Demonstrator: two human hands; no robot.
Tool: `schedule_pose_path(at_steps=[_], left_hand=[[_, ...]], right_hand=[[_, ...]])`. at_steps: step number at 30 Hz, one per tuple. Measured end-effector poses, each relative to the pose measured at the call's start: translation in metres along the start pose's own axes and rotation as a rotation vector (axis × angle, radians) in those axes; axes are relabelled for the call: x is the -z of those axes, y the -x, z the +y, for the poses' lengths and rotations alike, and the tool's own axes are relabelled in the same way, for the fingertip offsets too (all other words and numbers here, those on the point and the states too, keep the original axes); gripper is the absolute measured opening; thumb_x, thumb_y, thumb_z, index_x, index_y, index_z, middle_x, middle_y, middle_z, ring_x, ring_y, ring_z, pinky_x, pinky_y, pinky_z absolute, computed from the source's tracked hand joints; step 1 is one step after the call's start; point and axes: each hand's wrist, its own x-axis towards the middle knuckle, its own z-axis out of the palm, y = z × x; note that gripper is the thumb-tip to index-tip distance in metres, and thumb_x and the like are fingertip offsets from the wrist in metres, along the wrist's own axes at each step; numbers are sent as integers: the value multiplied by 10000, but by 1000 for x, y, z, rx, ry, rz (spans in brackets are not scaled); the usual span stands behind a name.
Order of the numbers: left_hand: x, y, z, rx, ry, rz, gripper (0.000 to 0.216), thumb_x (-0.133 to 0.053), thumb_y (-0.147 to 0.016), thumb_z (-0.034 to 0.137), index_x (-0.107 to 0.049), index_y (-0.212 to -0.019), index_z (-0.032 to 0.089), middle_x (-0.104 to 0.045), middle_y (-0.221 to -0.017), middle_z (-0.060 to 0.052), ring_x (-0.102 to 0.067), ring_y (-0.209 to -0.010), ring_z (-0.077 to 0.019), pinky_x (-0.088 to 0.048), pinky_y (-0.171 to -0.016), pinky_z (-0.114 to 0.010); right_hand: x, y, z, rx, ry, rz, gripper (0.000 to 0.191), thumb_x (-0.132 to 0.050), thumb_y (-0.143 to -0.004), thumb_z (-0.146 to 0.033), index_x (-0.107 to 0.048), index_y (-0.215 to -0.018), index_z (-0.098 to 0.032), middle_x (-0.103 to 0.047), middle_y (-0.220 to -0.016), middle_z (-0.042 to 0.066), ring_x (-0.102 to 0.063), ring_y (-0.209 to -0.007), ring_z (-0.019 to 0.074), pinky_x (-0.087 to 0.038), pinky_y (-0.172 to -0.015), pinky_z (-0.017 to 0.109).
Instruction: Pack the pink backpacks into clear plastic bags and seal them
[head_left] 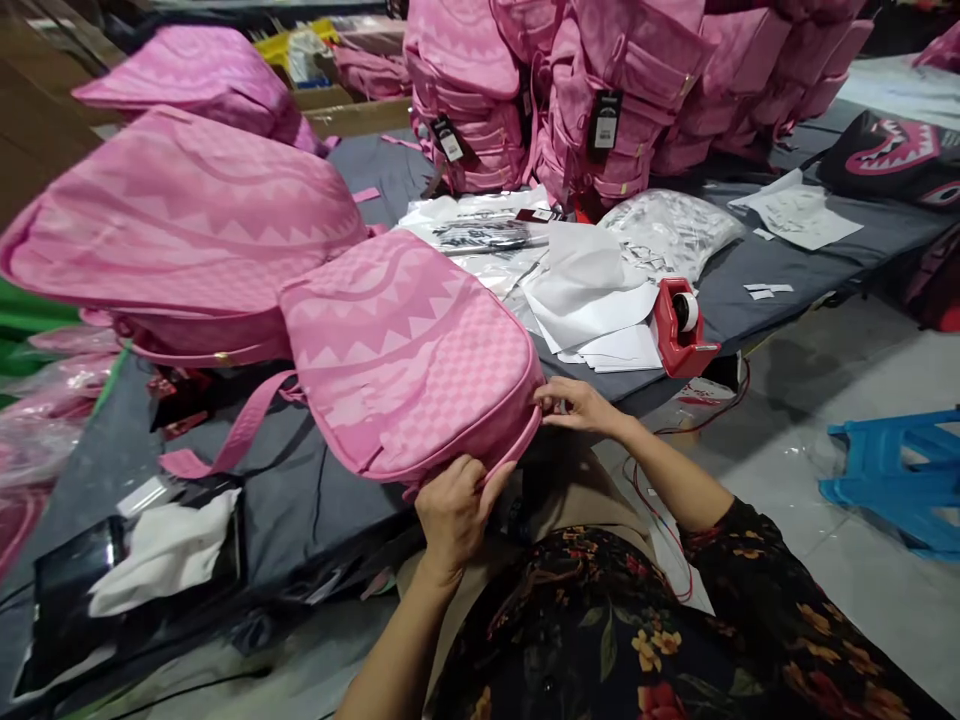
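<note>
A pink backpack [420, 350] with a checkered and jagged-tooth print lies tilted at the table's near edge, front panel up. My left hand [457, 505] is closed on its lower edge, the thumb pointing along the seam. At the backpack's right side, my right hand [576, 405] pinches the edge near the zipper seam. A pink strap [232, 435] trails from the bag's left side onto the dark cloth. Behind it on the left rests a larger pink backpack [195, 220] of the same print.
Several tagged pink backpacks [600, 90] stand at the back. A red tape dispenser [682, 330] sits beside white paper sheets [592, 290] and a plastic bag [675, 230]. A white cloth [169, 550] lies at front left. A blue stool [892, 475] stands right.
</note>
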Motion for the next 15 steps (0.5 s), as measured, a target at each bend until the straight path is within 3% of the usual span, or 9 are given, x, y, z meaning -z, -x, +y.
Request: schedule_pose_path(at_steps=[2, 5, 8, 11, 15], left_hand=[[-2, 5, -1, -75, -144, -12, 505, -508, -1050, 460, -516, -618, 199, -500, -570, 15, -460, -516, -140, -318, -563, -301], [-1, 9, -2, -97, -251, 5, 500, -506, -1052, 436, -510, -607, 208, -496, -555, 5, -463, -523, -164, -325, -587, -316], [0, 11, -2, -90, -274, 25, 492, -514, -1049, 429, -507, -608, 209, -490, -556, 3, -480, -535, -170, -331, -611, -320], [-1, 14, 2, -77, -260, 23, 490, -497, -1056, 422, -502, -614, 211, -485, -558, 5, -480, -541, -178, -332, -628, -332], [-2, 18, 6, -22, -138, -26, 472, -457, -1074, 411, -526, -653, 209, -519, -589, 0, -513, -578, -190, -343, -653, -341]], right_hand=[[25, 7, 18, -110, -64, 98, 441, -727, -899, -467, -683, -1260, -217, -716, -1050, 62, -662, -883, 166, -518, -744, 262], [70, 13, 58, -356, 123, 351, 332, -723, -874, -458, -740, -1069, -189, -719, -995, 79, -660, -898, 200, -529, -798, 319], [101, 12, 99, -515, 308, 351, 276, -819, -754, -423, -739, -865, -183, -713, -898, 74, -638, -859, 209, -521, -829, 341], [107, 10, 123, -609, 308, 348, 320, -817, -721, -484, -731, -792, -184, -714, -847, 54, -618, -807, 186, -505, -774, 300], [106, 8, 130, -654, 266, 339, 358, -761, -747, -526, -756, -763, -168, -723, -802, 47, -597, -755, 166, -450, -692, 261]])
